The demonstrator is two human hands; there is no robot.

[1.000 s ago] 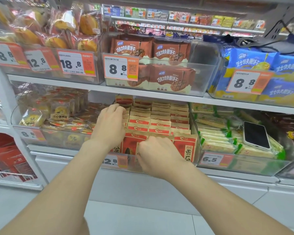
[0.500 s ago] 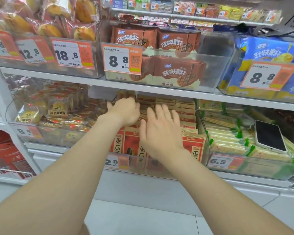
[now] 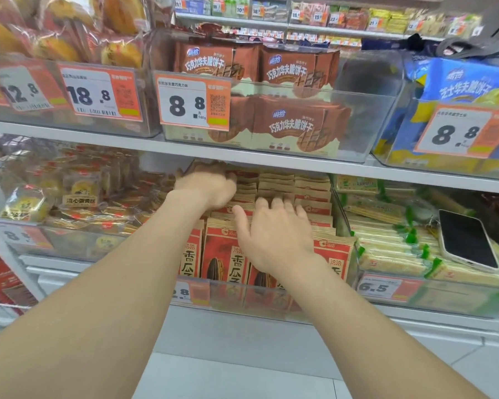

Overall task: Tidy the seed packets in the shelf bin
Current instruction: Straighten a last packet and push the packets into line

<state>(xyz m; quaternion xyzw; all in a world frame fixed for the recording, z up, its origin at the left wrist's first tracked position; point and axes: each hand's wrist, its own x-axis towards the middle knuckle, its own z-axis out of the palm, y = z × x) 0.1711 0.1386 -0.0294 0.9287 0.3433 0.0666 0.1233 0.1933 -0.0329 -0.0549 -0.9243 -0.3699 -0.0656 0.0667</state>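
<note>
Red and tan seed packets (image 3: 228, 263) stand in rows inside a clear shelf bin (image 3: 260, 300) on the lower shelf. My left hand (image 3: 206, 187) reaches deep to the back left rows, just under the upper shelf; it is blurred and its fingertips are hidden among the packet tops. Fingers straight and spread, my right hand (image 3: 274, 234) rests on the tops of the middle rows, behind the front packets.
The upper shelf edge (image 3: 242, 154) hangs close above the bin, with chocolate wafer packs (image 3: 294, 128) on it. A phone (image 3: 467, 240) lies on green and white packets in the right-hand bin. Pastry packs (image 3: 78, 191) fill the bin to the left.
Both hands have moved from the front packets toward the back of the bin. The right hand went from a pinch at the front row to flat, spread fingers on the packet tops.
</note>
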